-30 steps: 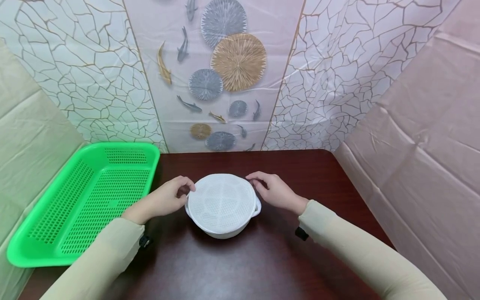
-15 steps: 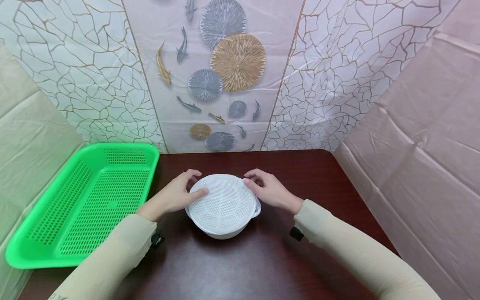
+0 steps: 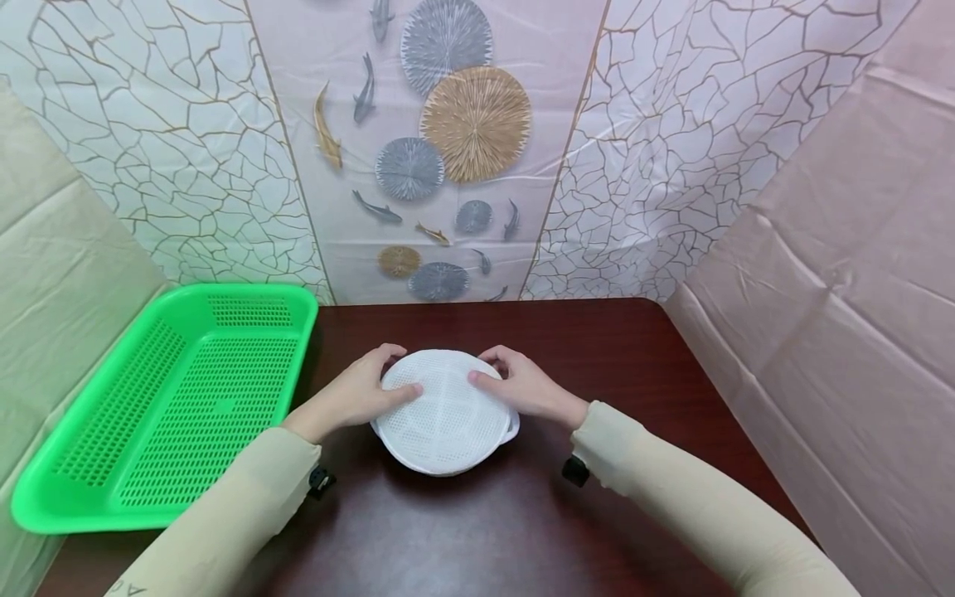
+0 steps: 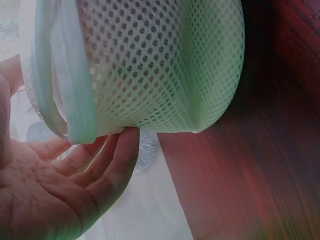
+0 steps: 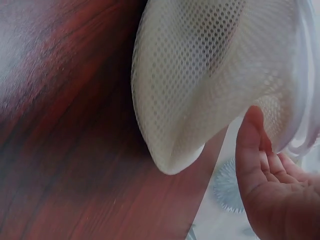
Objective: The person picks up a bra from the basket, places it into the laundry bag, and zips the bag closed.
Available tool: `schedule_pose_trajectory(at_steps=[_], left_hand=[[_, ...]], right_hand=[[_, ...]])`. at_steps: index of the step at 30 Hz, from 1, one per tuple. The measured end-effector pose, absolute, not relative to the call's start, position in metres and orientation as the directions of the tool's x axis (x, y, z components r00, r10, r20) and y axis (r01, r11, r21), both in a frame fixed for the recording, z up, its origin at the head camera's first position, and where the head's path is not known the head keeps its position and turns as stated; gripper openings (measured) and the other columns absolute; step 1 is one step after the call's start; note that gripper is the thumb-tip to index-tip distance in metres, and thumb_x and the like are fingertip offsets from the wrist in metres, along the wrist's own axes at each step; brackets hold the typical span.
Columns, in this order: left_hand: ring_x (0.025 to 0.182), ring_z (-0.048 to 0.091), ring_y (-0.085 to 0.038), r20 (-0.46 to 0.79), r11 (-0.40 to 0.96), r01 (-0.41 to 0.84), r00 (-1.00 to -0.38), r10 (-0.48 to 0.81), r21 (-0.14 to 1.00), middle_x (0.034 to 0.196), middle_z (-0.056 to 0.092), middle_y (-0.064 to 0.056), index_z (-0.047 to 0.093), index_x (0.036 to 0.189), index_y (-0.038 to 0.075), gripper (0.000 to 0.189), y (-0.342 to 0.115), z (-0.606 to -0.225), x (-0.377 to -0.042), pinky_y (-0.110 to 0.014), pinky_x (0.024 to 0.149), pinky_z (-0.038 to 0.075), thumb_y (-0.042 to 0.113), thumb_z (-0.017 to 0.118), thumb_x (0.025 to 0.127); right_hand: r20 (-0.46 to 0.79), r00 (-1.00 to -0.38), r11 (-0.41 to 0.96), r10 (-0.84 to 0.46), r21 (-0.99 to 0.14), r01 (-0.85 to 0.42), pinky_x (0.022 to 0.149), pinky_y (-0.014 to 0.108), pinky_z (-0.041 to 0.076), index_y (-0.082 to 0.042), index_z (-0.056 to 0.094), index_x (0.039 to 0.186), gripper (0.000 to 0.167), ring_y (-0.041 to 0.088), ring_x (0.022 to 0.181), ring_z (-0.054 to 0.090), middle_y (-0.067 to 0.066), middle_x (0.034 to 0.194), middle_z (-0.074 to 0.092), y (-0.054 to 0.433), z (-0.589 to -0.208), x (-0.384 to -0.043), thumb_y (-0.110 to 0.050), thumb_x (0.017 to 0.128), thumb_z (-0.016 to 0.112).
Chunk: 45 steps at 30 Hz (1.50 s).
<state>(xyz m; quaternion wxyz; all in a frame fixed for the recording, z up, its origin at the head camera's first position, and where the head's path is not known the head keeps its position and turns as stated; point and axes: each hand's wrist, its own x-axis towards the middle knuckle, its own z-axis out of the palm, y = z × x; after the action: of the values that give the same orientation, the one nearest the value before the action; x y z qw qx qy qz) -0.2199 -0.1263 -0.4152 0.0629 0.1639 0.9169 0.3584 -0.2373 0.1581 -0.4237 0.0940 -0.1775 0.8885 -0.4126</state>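
Observation:
A round white mesh bag (image 3: pixel 440 414), flat-topped like a laundry wash bag, sits at the middle of the dark table. My left hand (image 3: pixel 356 394) holds its far left rim, thumb on the mesh top and fingers curled behind. At the far right rim my right hand (image 3: pixel 530 387) grips in the same way. In the left wrist view, fingers (image 4: pixel 122 155) touch the mesh side wall below a smooth trim band. The right wrist view shows fingers (image 5: pixel 252 135) against the bag's soft, dented wall. A small loop (image 3: pixel 511 428) sticks out at its right side.
A large green plastic basket (image 3: pixel 298 365) with slotted walls stands at the left, beside my left forearm. Patterned sheets (image 3: pixel 642 149) hang behind the table's back edge, with plain beige-pink sheets (image 3: pixel 843 315) along the sides. Dark wooden table (image 3: pixel 462 539) extends in front of the bag.
My left hand has moved right and forward, its thumb coming onto the bag's top. My right hand has moved inward, its thumb now on the mesh. The bag's place looks nearly unchanged.

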Motion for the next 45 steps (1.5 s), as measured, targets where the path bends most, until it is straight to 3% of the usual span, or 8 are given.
schedule_pose_trajectory(at_steps=[6,10,16,20,32,45], left_hand=[[0.103,0.057,-0.022,-0.008,0.669,0.273,-0.923,0.386,0.692,0.122,0.058,-0.011,0.045,0.137,0.006,0.073,-0.122,-0.414,-0.219,-0.041,0.091,0.047,0.044,0.075,0.081],[0.101,0.058,-0.021,-0.004,0.671,0.291,-0.916,0.402,0.682,0.121,0.059,-0.010,0.045,0.137,0.005,0.073,-0.119,-0.413,-0.217,-0.042,0.090,0.048,0.044,0.075,0.082],[0.104,0.060,-0.023,0.004,0.699,0.287,-0.927,0.376,0.655,0.120,0.062,-0.011,0.051,0.133,0.006,0.067,-0.110,-0.411,-0.220,-0.044,0.091,0.047,0.054,0.063,0.088],[0.112,0.057,-0.027,0.029,0.676,0.267,-0.939,0.342,0.687,0.122,0.062,-0.012,0.059,0.127,0.005,0.054,-0.100,-0.406,-0.224,-0.047,0.094,0.044,0.048,0.056,0.095],[0.095,0.061,-0.021,0.013,0.648,0.213,-0.954,0.299,0.731,0.104,0.068,-0.006,0.071,0.105,0.009,0.020,-0.093,-0.405,-0.224,-0.041,0.085,0.050,0.023,0.069,0.091],[0.087,0.060,-0.020,0.124,0.640,0.271,-0.956,0.265,0.719,0.099,0.067,-0.004,0.068,0.100,0.013,0.013,-0.092,-0.409,-0.220,-0.039,0.082,0.052,0.015,0.073,0.088]], right_hand=[[0.032,-0.906,0.512,-0.422,-0.816,-0.268,0.060,0.031,0.051,-0.011,0.058,0.119,0.041,0.017,0.072,0.059,0.003,0.088,0.063,0.151,-0.425,-0.234,-0.030,0.087,0.074],[0.061,-0.904,0.469,-0.423,-0.839,-0.277,0.063,0.031,0.053,-0.011,0.057,0.121,0.043,0.016,0.077,0.061,0.002,0.091,0.063,0.148,-0.425,-0.231,-0.025,0.085,0.077],[0.128,-0.895,0.465,-0.426,-0.818,-0.339,0.065,0.030,0.053,-0.012,0.055,0.126,0.051,0.012,0.081,0.061,-0.002,0.092,0.063,0.144,-0.426,-0.226,-0.021,0.082,0.079],[0.171,-0.870,0.482,-0.463,-0.774,-0.410,0.068,0.029,0.052,-0.013,0.050,0.131,0.057,0.010,0.083,0.060,-0.004,0.095,0.061,0.140,-0.424,-0.222,-0.023,0.083,0.079],[0.205,-0.858,0.506,-0.470,-0.734,-0.453,0.067,0.029,0.051,-0.016,0.051,0.131,0.057,0.007,0.081,0.057,-0.005,0.095,0.059,0.140,-0.422,-0.213,-0.022,0.082,0.079],[0.210,-0.826,0.499,-0.523,-0.710,-0.497,0.066,0.029,0.051,-0.012,0.052,0.129,0.054,0.013,0.085,0.059,-0.004,0.100,0.061,0.141,-0.421,-0.221,-0.024,0.084,0.078]])
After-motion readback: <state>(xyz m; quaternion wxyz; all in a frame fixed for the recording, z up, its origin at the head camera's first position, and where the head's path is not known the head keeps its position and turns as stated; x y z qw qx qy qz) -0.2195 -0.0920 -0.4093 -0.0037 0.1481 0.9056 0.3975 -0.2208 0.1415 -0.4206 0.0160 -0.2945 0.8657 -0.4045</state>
